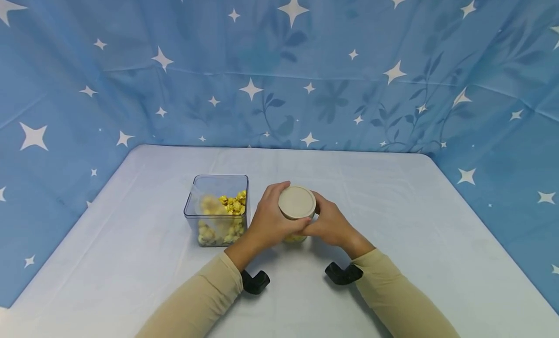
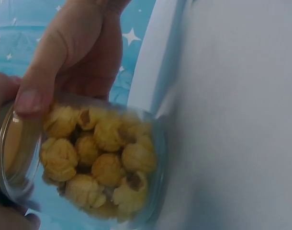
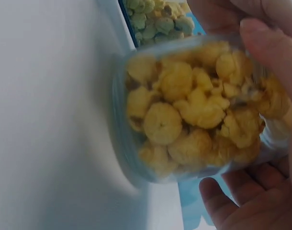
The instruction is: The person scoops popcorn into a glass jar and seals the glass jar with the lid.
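Note:
Both hands are around a clear jar (image 2: 100,160) of popcorn, which stands upright with a round beige lid (image 1: 297,202) on top. My left hand (image 1: 271,215) grips the jar's upper end from the left, fingers curled about the lid's side and thumb across the front. From the right, my right hand (image 1: 329,225) holds the jar near the lid, its thumb lying along the front and meeting the left thumb. Yellow popcorn (image 3: 184,115) shows through the jar wall. Whether the jar's base touches the table cannot be told.
Left of the hands stands a clear square container (image 1: 216,216) partly filled with popcorn (image 1: 236,202); a translucent, scoop-like piece leans inside it. A white cloth covers the table (image 1: 393,207). Blue starred fabric (image 1: 279,61) hangs behind. Black camera mounts (image 1: 344,273) sit at both wrists.

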### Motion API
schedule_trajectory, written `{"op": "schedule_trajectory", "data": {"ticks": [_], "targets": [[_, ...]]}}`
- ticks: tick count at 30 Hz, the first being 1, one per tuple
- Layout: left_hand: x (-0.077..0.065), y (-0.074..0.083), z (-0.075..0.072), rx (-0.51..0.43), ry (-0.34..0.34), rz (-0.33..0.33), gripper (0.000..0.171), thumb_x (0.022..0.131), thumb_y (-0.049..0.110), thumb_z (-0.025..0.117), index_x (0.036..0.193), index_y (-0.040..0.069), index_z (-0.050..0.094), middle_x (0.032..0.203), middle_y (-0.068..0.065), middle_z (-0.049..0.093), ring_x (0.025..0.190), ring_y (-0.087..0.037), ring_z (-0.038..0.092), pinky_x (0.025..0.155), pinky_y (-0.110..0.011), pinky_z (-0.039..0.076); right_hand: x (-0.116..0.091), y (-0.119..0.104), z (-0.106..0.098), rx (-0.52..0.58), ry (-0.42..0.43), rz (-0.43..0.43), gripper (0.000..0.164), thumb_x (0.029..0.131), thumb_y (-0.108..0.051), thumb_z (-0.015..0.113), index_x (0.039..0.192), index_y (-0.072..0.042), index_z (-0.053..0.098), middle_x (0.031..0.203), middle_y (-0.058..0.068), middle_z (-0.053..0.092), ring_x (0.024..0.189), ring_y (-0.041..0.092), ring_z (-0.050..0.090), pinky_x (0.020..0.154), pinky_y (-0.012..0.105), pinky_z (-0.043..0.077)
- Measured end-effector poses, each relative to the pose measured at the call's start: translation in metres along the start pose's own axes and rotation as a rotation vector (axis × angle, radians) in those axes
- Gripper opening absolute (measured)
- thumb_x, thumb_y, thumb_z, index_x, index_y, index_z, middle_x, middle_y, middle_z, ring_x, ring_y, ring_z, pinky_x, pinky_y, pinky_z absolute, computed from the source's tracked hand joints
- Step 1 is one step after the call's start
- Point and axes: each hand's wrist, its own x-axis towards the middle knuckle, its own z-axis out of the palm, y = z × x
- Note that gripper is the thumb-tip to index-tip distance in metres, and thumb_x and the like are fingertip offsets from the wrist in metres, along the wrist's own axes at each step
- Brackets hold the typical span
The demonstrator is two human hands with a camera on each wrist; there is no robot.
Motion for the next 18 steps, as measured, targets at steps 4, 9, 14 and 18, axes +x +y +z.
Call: {"op": "schedule_trajectory", "data": {"ticks": [4, 9, 14, 18], "targets": [[0.003, 0.000, -0.006, -0.015, -0.062, -0.013, 0.090, 0.076, 0.033, 0.088, 0.149, 0.006, 0.043, 0.143, -0.011, 0.046, 0.113, -0.027, 0.055, 0.089, -0.044, 0.051, 0.002, 0.001, -0.002, 0.009, -0.027, -0.012, 0.087, 0.075, -0.018, 0.087, 0.148, 0.000, 0.043, 0.138, 0.016, 0.055, 0.128, 0.035, 0.052, 0.102, 0.056, 0.042], [0.006, 0.000, -0.010, -0.032, -0.101, -0.008, 0.091, 0.077, 0.031, 0.087, 0.150, 0.005, 0.041, 0.146, -0.013, 0.044, 0.116, -0.029, 0.054, 0.092, -0.047, 0.049, 0.004, 0.002, -0.004, 0.029, -0.047, -0.014, 0.087, 0.075, -0.019, 0.086, 0.147, 0.001, 0.042, 0.136, 0.016, 0.055, 0.124, 0.034, 0.054, 0.101, 0.056, 0.043], [0.004, 0.002, -0.011, -0.044, -0.136, -0.033, 0.097, 0.078, 0.031, 0.087, 0.154, 0.005, 0.033, 0.152, -0.015, 0.035, 0.123, -0.031, 0.051, 0.098, -0.051, 0.046, 0.002, 0.000, -0.002, 0.032, -0.057, 0.009, 0.090, 0.077, -0.022, 0.086, 0.150, 0.002, 0.038, 0.140, 0.017, 0.052, 0.127, 0.034, 0.050, 0.105, 0.057, 0.040], [-0.002, 0.009, -0.015, -0.011, -0.151, -0.031, 0.104, 0.079, 0.037, 0.086, 0.158, 0.008, 0.026, 0.159, -0.014, 0.024, 0.131, -0.032, 0.045, 0.101, -0.053, 0.043, -0.005, -0.002, -0.005, -0.034, -0.038, 0.001, 0.091, 0.081, -0.023, 0.083, 0.153, 0.003, 0.032, 0.146, 0.019, 0.047, 0.133, 0.035, 0.046, 0.106, 0.056, 0.039]]}}
